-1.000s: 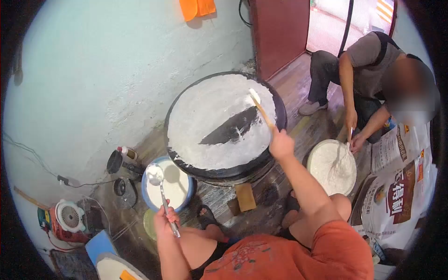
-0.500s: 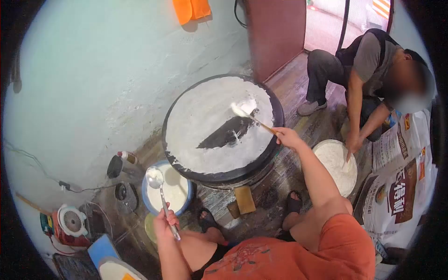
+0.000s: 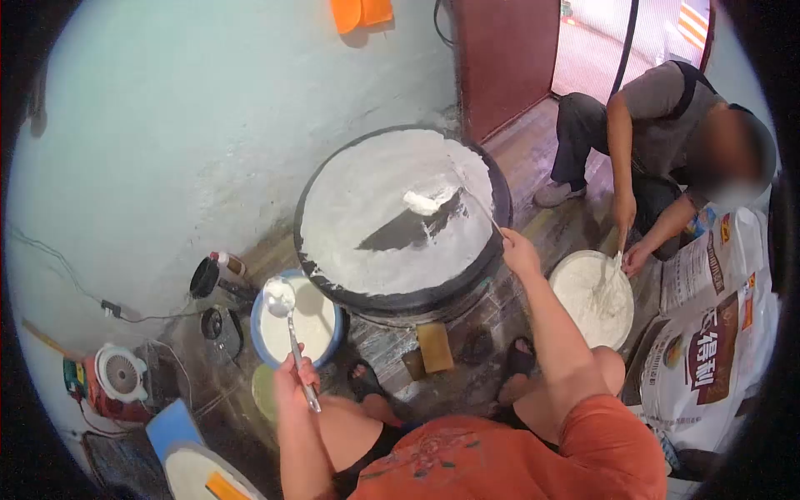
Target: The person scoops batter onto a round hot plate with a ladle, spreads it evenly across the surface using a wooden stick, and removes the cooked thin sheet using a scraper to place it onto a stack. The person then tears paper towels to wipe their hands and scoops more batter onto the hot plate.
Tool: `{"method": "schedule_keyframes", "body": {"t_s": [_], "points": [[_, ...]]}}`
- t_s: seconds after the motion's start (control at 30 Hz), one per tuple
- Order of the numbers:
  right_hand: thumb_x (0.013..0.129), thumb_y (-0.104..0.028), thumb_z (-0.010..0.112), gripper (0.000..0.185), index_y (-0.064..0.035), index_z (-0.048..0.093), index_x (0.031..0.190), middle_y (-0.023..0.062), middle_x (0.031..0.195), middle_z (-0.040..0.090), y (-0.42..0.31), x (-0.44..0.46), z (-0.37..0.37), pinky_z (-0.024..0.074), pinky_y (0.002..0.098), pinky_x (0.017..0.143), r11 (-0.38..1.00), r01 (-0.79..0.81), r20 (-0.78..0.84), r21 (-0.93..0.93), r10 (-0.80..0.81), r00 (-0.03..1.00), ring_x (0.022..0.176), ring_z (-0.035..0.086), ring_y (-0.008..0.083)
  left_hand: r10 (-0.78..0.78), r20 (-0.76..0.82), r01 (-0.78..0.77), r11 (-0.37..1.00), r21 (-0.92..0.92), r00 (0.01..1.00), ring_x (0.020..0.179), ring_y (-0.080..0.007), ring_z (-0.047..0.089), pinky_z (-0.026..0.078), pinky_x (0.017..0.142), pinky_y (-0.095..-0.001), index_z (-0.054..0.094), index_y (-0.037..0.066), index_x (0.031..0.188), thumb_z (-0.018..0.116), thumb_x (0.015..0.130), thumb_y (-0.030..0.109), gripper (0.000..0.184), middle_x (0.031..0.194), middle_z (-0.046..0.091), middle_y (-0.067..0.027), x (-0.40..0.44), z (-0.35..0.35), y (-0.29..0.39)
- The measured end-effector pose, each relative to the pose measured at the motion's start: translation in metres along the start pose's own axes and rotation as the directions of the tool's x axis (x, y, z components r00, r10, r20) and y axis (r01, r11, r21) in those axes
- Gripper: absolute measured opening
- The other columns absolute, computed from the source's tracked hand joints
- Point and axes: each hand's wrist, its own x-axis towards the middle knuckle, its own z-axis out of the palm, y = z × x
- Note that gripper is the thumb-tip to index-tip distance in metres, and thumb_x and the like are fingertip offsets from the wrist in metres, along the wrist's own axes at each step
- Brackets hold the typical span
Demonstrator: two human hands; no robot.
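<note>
In front of me a large round black griddle (image 3: 498, 218) is coated with a thin layer of white batter (image 3: 375, 175), with a dark bare patch (image 3: 400, 233) near its middle. A thick white lump (image 3: 423, 202) lies beside that patch. My right hand (image 3: 522, 252) is closed around the handle of a long, thin spreader (image 3: 482, 200), whose blurred far end reaches over the griddle. My left hand (image 3: 298, 379) grips a metal ladle (image 3: 293, 337). Batter coats the ladle's bowl, which is above a blue-rimmed bucket (image 3: 337, 337) of white batter.
At right, a crouching person (image 3: 658, 125) has both hands at a round tub (image 3: 604, 343) of pale dough or batter. Printed flour sacks (image 3: 700, 358) stand beside it. A yellow-brown block (image 3: 435, 347) is by the griddle's base. A red-and-white blower (image 3: 123, 375) sits at lower left.
My right hand has moved slightly right, and the spreader's far end has swung away from me, leaving the white lump nearer the bare patch. The person's hands have shifted at the tub.
</note>
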Motion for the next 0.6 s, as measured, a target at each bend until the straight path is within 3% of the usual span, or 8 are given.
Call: {"method": "schedule_keyframes", "body": {"t_s": [0.03, 0.1, 0.2, 0.3, 0.37, 0.43, 0.5, 0.6], "points": [[0.085, -0.019, 0.045, 0.029, -0.0213, 0.058, 0.111, 0.0118, 0.108, 0.058, 0.016, 0.001, 0.015, 0.0429, 0.0343, 0.085, 0.997, 0.009, -0.117, 0.075, 0.000, 0.993, 0.100, 0.055, 0.0286, -0.001, -0.008, 0.001, 1.000, -0.003, 1.000, 0.046, -0.0108, 0.036, 0.033, 0.038, -0.0218, 0.048, 0.005, 0.108, 0.036, 0.092, 0.023, 0.026, 0.068, 0.043, -0.0056, -0.002, -0.003, 0.000], [0.085, -0.025, 0.046, 0.029, -0.0226, 0.057, 0.111, 0.0118, 0.108, 0.058, -0.019, -0.017, 0.036, 0.0431, 0.0357, 0.085, 1.000, 0.005, 0.055, -0.031, -0.003, 0.998, 0.100, 0.055, 0.0296, -0.026, 0.036, 0.026, 1.000, -0.013, 0.999, 0.047, -0.0108, 0.037, 0.033, 0.038, -0.0216, 0.047, 0.005, 0.108, 0.035, 0.092, 0.023, 0.026, 0.068, 0.043, -0.0056, 0.002, -0.004, 0.002], [0.085, -0.027, 0.046, 0.029, -0.0226, 0.058, 0.111, 0.0122, 0.106, 0.059, -0.067, -0.038, 0.028, 0.0441, 0.0371, 0.083, 0.993, 0.057, 0.143, -0.107, -0.041, 0.989, 0.097, 0.055, 0.0311, -0.057, 0.041, 0.059, 0.997, -0.051, 0.998, 0.047, -0.0109, 0.038, 0.033, 0.038, -0.0217, 0.048, 0.006, 0.107, 0.035, 0.092, 0.023, 0.026, 0.068, 0.044, -0.0053, 0.005, -0.006, 0.005], [0.084, -0.021, 0.048, 0.028, -0.0145, 0.059, 0.109, 0.0158, 0.101, 0.060, -0.094, -0.047, 0.002, 0.0439, 0.0360, 0.083, 0.976, 0.066, 0.226, -0.207, -0.018, 0.974, 0.095, 0.057, 0.0296, -0.061, 0.013, 0.061, 0.996, -0.059, 0.998, 0.047, -0.0112, 0.038, 0.033, 0.039, -0.0220, 0.048, 0.006, 0.108, 0.036, 0.092, 0.024, 0.026, 0.067, 0.044, -0.0050, 0.003, -0.006, 0.004], [0.084, -0.022, 0.048, 0.028, -0.0142, 0.058, 0.110, 0.0155, 0.101, 0.060, -0.074, -0.053, 0.001, 0.0438, 0.0364, 0.082, 0.989, -0.101, -0.044, -0.109, 0.097, 0.994, 0.096, 0.057, 0.0297, -0.056, 0.013, 0.057, 0.997, -0.058, 0.998, 0.047, -0.0111, 0.038, 0.033, 0.039, -0.0223, 0.048, 0.007, 0.108, 0.037, 0.092, 0.024, 0.026, 0.067, 0.044, -0.0050, 0.005, -0.011, 0.005], [0.085, -0.021, 0.045, 0.029, -0.0194, 0.056, 0.112, 0.0134, 0.105, 0.059, -0.036, -0.048, 0.035, 0.0446, 0.0393, 0.081, 0.998, -0.042, -0.042, -0.051, 0.040, 0.998, 0.094, 0.056, 0.0325, -0.047, 0.098, 0.050, 0.998, -0.028, 0.994, 0.047, -0.0109, 0.038, 0.033, 0.039, -0.0221, 0.048, 0.007, 0.108, 0.038, 0.091, 0.024, 0.026, 0.067, 0.044, -0.0049, 0.009, -0.017, 0.006], [0.085, -0.019, 0.044, 0.029, -0.0192, 0.057, 0.112, 0.0128, 0.105, 0.059, -0.054, -0.058, 0.060, 0.0443, 0.0394, 0.082, 0.992, 0.119, 0.120, -0.042, -0.113, 0.986, 0.096, 0.056, 0.0313, -0.043, 0.080, 0.045, 0.999, -0.021, 0.996, 0.047, -0.0107, 0.038, 0.033, 0.039, -0.0222, 0.048, 0.007, 0.108, 0.038, 0.091, 0.023, 0.025, 0.067, 0.044, -0.0049, 0.009, -0.014, 0.007], [0.084, -0.022, 0.046, 0.029, -0.0212, 0.057, 0.111, 0.0121, 0.104, 0.059, -0.089, -0.064, 0.066, 0.0443, 0.0388, 0.082, 0.974, 0.177, 0.295, -0.140, -0.130, 0.947, 0.096, 0.056, 0.0298, -0.055, 0.068, 0.057, 0.998, -0.018, 0.996, 0.048, -0.0108, 0.038, 0.035, 0.040, -0.0223, 0.048, 0.007, 0.107, 0.038, 0.091, 0.022, 0.024, 0.068, 0.044, -0.0047, 0.009, -0.014, 0.007]]}}
